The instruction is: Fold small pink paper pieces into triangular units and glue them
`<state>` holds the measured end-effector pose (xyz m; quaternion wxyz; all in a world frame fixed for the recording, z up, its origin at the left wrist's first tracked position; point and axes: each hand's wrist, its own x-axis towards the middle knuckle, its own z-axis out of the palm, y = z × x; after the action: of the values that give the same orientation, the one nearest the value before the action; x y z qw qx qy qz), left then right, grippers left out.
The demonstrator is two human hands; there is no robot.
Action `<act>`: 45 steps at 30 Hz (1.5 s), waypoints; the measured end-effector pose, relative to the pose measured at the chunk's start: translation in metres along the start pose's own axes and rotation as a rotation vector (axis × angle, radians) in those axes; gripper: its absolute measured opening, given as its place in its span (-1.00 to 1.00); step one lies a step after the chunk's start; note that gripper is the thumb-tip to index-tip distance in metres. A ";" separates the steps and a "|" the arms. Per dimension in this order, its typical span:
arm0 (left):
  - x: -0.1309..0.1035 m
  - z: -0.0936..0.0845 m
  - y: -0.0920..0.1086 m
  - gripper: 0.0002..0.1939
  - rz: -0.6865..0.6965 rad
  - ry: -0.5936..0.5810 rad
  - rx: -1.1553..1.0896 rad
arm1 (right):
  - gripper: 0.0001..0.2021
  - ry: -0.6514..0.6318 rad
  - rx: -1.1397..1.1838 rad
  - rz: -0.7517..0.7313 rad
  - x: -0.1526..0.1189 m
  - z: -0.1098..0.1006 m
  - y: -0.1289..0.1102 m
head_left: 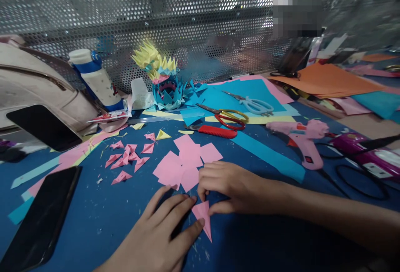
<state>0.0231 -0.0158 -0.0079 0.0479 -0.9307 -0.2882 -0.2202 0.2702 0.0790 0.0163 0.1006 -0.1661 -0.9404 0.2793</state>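
your left hand and right hand pinch a folded pink paper triangle flat on the blue desk, both grips clenched on it to hold the crease, beside loose pink squares.

A dark blue, cloth-covered tabletop fills the near view, flecked with pale paper scraps. Behind it stands a silvery perforated metal screen spanning the full width, with bright light glinting through its holes near the top. To the far right lies a tan wooden work surface.
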 end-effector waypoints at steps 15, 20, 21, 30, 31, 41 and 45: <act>0.001 -0.004 -0.003 -0.53 -0.008 -0.054 -0.117 | -0.92 0.055 0.084 -0.007 0.002 0.000 -0.003; -0.003 -0.003 -0.005 -0.42 -0.135 0.043 -0.224 | -0.97 0.051 0.226 0.069 0.001 -0.001 -0.005; -0.003 -0.004 -0.005 -0.43 -0.165 0.041 -0.277 | -0.98 0.056 0.239 0.089 0.001 -0.001 -0.006; 0.011 -0.010 -0.006 -0.78 -0.476 -0.003 -0.673 | -0.92 0.167 0.337 0.087 0.001 0.008 -0.016; 0.013 -0.010 -0.005 -0.85 -0.483 -0.017 -0.696 | -0.92 0.170 0.367 0.095 0.002 0.009 -0.017; 0.022 -0.003 0.000 -0.79 -0.670 0.046 -0.873 | -0.87 0.248 0.512 0.121 0.003 0.024 -0.024; 0.028 -0.007 0.001 -0.71 -0.669 0.080 -0.885 | -0.96 0.247 0.454 0.099 0.003 0.025 -0.022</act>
<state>0.0413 -0.0036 0.0106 -0.4093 -0.7108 -0.4457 -0.3587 0.2548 0.0505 0.0078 0.2354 -0.2180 -0.8249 0.4654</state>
